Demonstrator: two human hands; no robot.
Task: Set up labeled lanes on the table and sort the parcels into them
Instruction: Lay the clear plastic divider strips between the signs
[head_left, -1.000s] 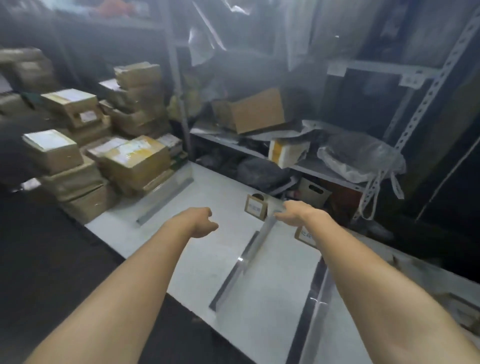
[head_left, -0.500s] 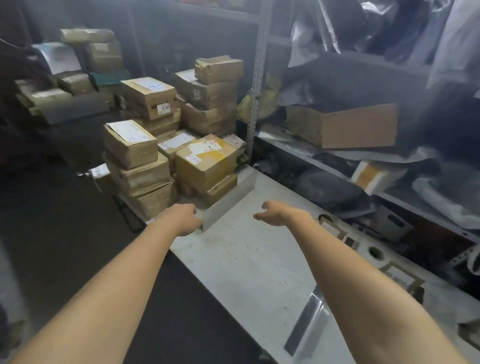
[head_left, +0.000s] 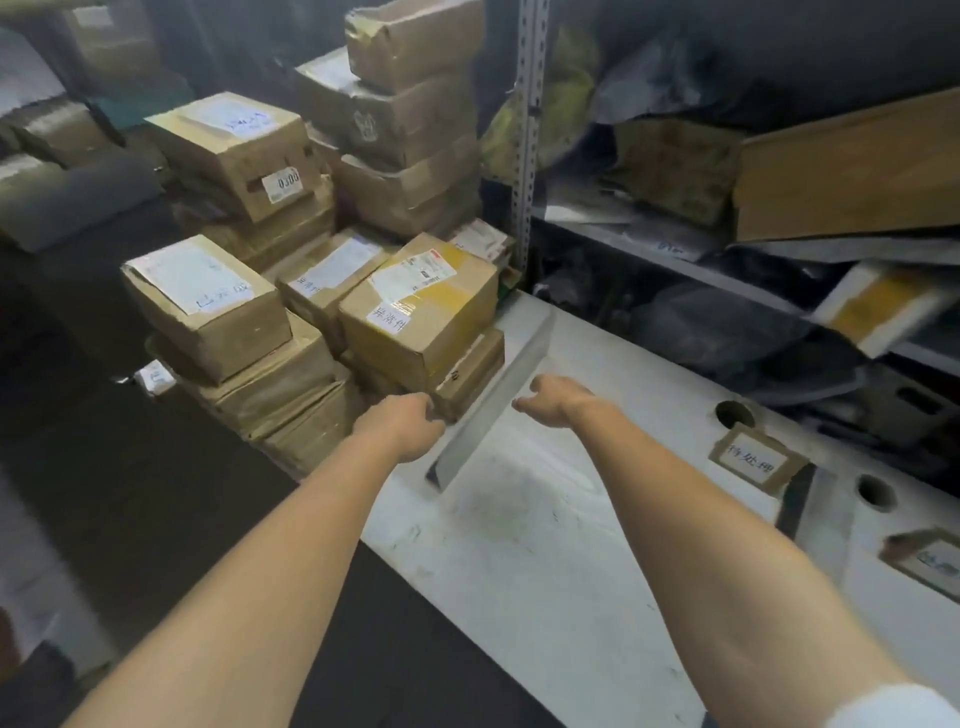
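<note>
Brown taped parcels (head_left: 421, 312) stacked by the white table's (head_left: 519, 545) left end, nearest ones against an upright grey metal divider (head_left: 498, 395); second divider (head_left: 795, 499) farther right, handwritten cardboard label (head_left: 753, 460) just beside it, second label (head_left: 930, 561) beyond.

Perforated metal upright (head_left: 529, 130); flattened cardboard (head_left: 852, 171) lying on shelf (head_left: 597, 234); dark bag (head_left: 691, 322) beneath; dark floor (head_left: 130, 467).

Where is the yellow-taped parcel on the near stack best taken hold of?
Probably grip the yellow-taped parcel by its two near side faces, coming from the front: it lies flat atop its stack, and both faces look free.
</note>
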